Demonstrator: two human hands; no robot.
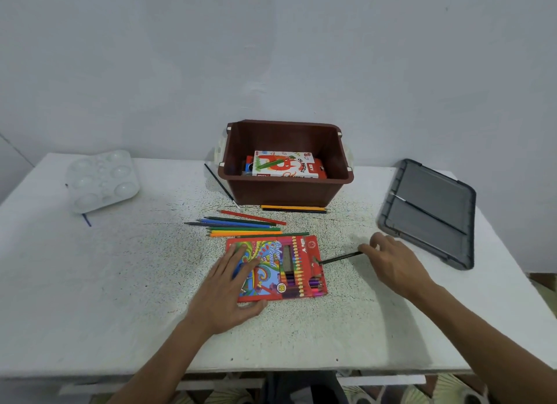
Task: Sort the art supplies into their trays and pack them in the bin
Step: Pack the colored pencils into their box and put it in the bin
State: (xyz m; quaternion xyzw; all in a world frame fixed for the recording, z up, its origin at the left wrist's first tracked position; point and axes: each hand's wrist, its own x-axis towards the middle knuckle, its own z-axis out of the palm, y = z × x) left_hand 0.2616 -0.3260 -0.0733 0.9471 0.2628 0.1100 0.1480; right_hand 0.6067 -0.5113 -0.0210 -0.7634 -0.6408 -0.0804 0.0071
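Observation:
A red colour pencil box point(289, 268) lies flat on the table. My left hand point(232, 286) rests on its left part with straight fingers. My right hand point(391, 262) pinches the end of a dark pencil point(340, 257) whose tip sits at the box's right opening. Several loose colour pencils point(244, 225) lie in a row just behind the box. Two more pencils point(294, 208) lie against the front of the brown bin point(286, 189), which holds an oil pastels box point(284, 164).
A white paint palette point(102, 180) sits at the far left with a blue pencil point(86, 219) poking from under it. A thin brush point(221, 186) lies left of the bin. The grey bin lid point(431, 213) lies at the right with a brush across it.

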